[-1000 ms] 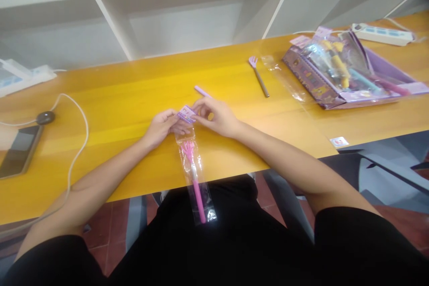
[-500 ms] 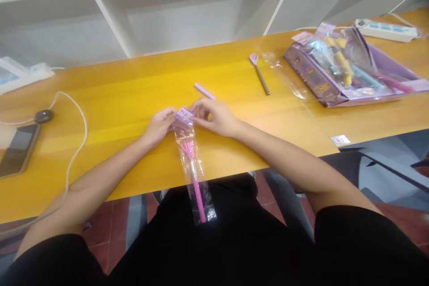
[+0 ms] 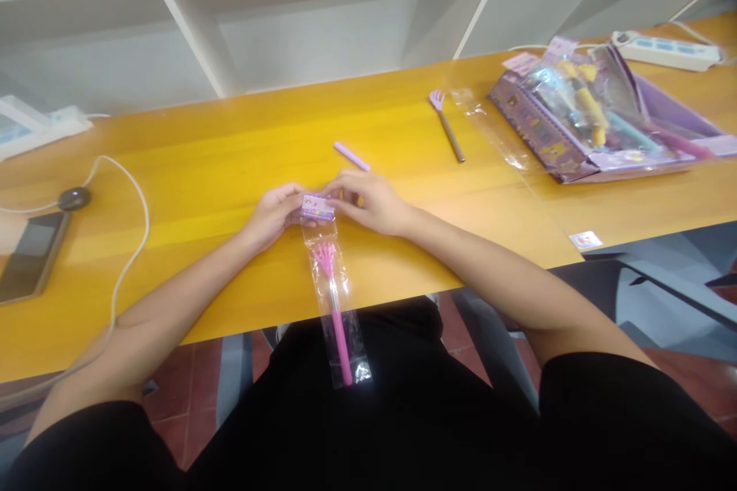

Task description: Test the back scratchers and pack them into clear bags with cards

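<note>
Both my hands grip the purple header card (image 3: 317,206) at the top of a clear plastic bag (image 3: 359,353). My left hand (image 3: 276,213) pinches the card's left side, and my right hand (image 3: 368,202) has thumb and fingers on its right side. Inside the bag is a pink back scratcher (image 3: 341,330) with a hand-shaped head and a metal shaft; it hangs down past the table edge over my lap. Just beyond my right hand lies a lilac stick (image 3: 351,156). Farther right rests a back-scratcher piece (image 3: 447,126) with a lilac claw and metal rod.
A purple display box (image 3: 541,126) with several bagged back scratchers stands at the right. An empty clear wrapper (image 3: 489,130) lies beside it. Power strips (image 3: 665,51), a phone (image 3: 31,257) and a white cable (image 3: 147,215) are on the table (image 3: 201,161). White shelving (image 3: 322,31) rises behind.
The header card has tilted to lie more level and face me, moving slightly down. My right-hand fingers have closed in around its edge. The bagged back scratcher has barely shifted.
</note>
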Motion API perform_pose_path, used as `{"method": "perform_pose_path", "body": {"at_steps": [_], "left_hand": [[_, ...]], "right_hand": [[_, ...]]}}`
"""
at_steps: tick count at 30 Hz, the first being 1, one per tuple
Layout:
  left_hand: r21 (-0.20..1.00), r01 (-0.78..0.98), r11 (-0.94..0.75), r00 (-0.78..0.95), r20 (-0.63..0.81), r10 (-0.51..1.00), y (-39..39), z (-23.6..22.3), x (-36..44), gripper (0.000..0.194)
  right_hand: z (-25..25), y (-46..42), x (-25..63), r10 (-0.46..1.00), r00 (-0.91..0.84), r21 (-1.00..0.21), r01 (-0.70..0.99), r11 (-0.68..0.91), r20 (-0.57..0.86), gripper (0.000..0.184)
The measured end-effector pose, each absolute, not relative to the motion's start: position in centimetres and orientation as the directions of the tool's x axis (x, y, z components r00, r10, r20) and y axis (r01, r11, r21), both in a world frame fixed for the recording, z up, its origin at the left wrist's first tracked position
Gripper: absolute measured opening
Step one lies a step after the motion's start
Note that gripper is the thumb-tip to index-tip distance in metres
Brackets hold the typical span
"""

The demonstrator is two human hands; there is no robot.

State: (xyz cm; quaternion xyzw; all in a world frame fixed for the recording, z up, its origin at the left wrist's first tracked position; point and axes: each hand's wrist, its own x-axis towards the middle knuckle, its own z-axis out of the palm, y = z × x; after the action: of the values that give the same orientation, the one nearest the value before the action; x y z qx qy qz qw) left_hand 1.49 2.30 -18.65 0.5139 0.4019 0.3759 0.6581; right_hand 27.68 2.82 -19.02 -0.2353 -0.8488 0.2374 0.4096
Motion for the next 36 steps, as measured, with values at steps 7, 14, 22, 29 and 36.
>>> {"method": "perform_pose_path", "body": {"at_steps": [7, 14, 22, 29, 36], "left_hand": [[0.979, -0.091, 0.185, 0.38, -0.137, 0.915, 2.26, -18.74, 1.62, 0.038], [0.98, -0.083, 0.181, 0.371, -0.138, 0.918, 2.01, -18.54, 1.63, 0.044], [0.981, -0.08, 0.179, 0.363, -0.138, 0.921, 1.9, -18.6, 1.69, 0.055], [0.984, -0.073, 0.163, 0.371, -0.125, 0.92, 1.98, -18.83, 1.67, 0.056], [0.987, -0.053, 0.154, 0.402, -0.12, 0.908, 1.97, -18.85, 1.6, 0.06]], "right_hand": [[-19.03, 2.79, 27.68, 0.564, -0.554, -0.57, 0.184, 0.801, 0.613, 0.018], [-19.19, 2.75, 27.71, 0.54, -0.619, -0.578, 0.164, 0.799, 0.571, 0.024], [-18.89, 2.44, 27.84, 0.506, -0.681, -0.59, 0.133, 0.797, 0.53, 0.025], [-18.79, 2.42, 27.79, 0.513, -0.701, -0.611, 0.14, 0.78, 0.495, 0.024], [-19.2, 2.27, 27.58, 0.648, -0.606, -0.726, 0.161, 0.669, 0.462, 0.031]]}}
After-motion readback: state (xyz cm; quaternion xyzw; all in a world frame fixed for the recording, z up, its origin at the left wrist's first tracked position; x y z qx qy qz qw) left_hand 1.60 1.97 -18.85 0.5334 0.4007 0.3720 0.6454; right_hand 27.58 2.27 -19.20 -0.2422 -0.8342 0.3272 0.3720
